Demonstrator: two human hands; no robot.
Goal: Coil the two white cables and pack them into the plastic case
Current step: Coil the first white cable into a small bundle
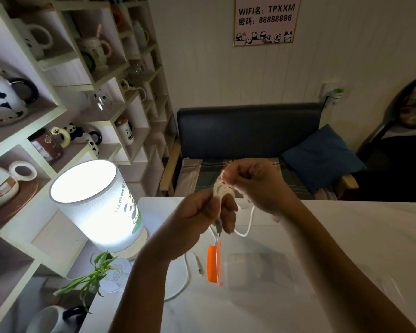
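White cable (222, 191) pinched between raised left hand (202, 210), right hand (255, 181)

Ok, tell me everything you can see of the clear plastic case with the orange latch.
The clear plastic case with the orange latch lies on the white marble-look table, below both hands, neither touching it. Its see-through body is blurred; open or shut is unclear. The orange latch is at its left end. A strand of the white cable hangs across that latch.

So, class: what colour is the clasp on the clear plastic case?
Orange: the clasp on the plastic case, seen in the head view.
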